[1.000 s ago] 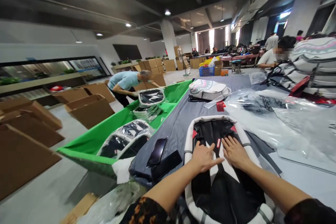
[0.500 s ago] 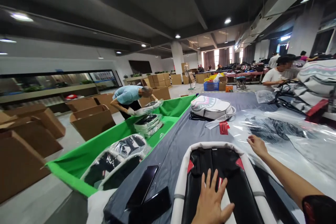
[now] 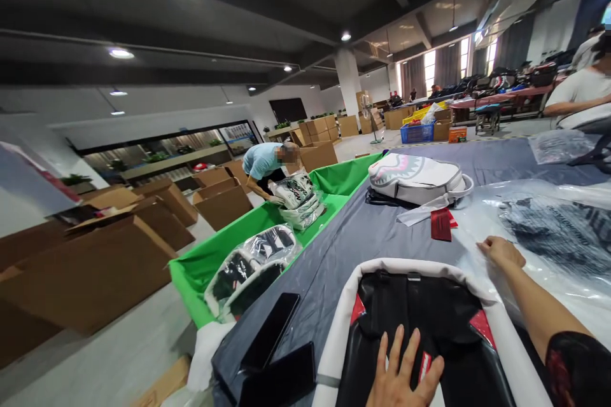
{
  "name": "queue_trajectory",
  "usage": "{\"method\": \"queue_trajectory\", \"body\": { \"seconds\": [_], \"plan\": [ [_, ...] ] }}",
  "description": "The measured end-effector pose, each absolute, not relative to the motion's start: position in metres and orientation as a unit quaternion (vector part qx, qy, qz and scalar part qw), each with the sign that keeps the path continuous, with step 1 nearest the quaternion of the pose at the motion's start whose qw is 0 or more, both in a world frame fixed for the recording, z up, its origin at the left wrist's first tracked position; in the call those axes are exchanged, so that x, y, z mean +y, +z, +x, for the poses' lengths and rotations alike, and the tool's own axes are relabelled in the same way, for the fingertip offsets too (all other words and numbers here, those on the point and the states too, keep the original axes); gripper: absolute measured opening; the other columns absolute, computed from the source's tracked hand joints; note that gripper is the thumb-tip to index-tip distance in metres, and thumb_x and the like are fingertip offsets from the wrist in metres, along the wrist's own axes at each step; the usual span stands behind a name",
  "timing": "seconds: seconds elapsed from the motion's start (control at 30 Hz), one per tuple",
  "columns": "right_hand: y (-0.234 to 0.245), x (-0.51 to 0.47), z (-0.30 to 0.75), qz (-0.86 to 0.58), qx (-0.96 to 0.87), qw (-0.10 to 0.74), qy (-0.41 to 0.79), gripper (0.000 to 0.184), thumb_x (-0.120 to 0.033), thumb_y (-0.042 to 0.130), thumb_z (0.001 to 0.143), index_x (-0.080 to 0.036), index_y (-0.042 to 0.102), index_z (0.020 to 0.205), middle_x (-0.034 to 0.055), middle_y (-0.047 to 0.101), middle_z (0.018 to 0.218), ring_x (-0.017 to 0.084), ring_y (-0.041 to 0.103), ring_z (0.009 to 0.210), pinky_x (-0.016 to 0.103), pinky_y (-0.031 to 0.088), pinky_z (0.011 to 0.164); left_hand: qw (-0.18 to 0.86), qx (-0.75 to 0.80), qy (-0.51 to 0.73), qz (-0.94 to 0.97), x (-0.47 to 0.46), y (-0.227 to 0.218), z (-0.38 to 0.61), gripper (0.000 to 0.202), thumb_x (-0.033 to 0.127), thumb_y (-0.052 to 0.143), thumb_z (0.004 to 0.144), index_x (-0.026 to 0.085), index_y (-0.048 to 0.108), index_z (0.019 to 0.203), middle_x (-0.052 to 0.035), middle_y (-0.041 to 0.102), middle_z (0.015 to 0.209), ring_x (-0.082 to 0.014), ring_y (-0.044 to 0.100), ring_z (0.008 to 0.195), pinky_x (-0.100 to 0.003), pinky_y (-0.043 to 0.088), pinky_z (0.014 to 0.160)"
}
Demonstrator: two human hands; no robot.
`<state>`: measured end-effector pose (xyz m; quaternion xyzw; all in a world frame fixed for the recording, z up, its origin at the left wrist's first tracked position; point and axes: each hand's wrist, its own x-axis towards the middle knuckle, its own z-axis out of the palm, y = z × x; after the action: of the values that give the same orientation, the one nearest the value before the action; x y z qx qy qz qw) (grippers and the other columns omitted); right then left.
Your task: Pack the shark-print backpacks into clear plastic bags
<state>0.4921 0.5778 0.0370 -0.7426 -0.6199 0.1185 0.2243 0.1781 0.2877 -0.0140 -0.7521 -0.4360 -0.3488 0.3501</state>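
Observation:
A black and white backpack [image 3: 422, 296] with red corner patches lies back panel up on the grey-covered table. My left hand [image 3: 405, 372] rests flat on its black panel, fingers spread, beside a small red label. Right of the backpack, my right hand [image 3: 503, 253] has its fingertips pinched at the near-left edge of a clear plastic bag [image 3: 487, 200] with dark print. Just beyond that hand lie red tags [image 3: 442, 224]. Farther back sits a white backpack [image 3: 415, 178] with a shark-mouth print.
Two dark phone-like slabs [image 3: 272, 331] lie at the table's left. A green fabric-lined trough [image 3: 191, 280] alongside holds bagged backpacks [image 3: 255, 257]; a co-worker [image 3: 262, 162] bends over it. Cardboard boxes [image 3: 114, 267] stand beyond. Another person [image 3: 580, 89] is at the far right.
The view has turned left, shifting things rightward. My right hand has come down to the plastic bag's edge. My left hand stays on the backpack. The co-worker has lowered a bagged backpack onto the pile.

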Motion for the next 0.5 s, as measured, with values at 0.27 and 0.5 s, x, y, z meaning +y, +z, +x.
{"method": "queue_trajectory", "body": {
  "seconds": [0.27, 0.5],
  "plan": [
    [0.121, 0.530, 0.534, -0.709, -0.679, 0.162, 0.096, 0.032, -0.037, 0.053, 0.087, -0.023, 0.058, 0.059, 0.0073, 0.065, 0.066, 0.023, 0.058, 0.061, 0.034, 0.037, 0.059, 0.183, -0.441, -0.249, -0.842, 0.279, -0.012, 0.165, 0.084, 0.070, 0.060, 0.087, 0.038, 0.031, 0.159, -0.0097, 0.034, 0.165, -0.0382, 0.041, 0.147, -0.056, 0.043, 0.113],
    [0.185, 0.435, 0.511, -0.574, -0.803, 0.140, 0.073, 0.031, -0.047, 0.050, 0.087, -0.024, 0.059, 0.068, 0.0021, 0.067, 0.068, 0.022, 0.062, 0.066, 0.031, 0.041, 0.063, -0.150, -0.481, -0.215, -0.836, 0.261, 0.045, 0.171, 0.076, 0.072, 0.056, 0.089, 0.044, 0.034, 0.156, -0.0068, 0.021, 0.170, -0.0402, 0.016, 0.156, -0.070, 0.013, 0.123]
  ]
}}
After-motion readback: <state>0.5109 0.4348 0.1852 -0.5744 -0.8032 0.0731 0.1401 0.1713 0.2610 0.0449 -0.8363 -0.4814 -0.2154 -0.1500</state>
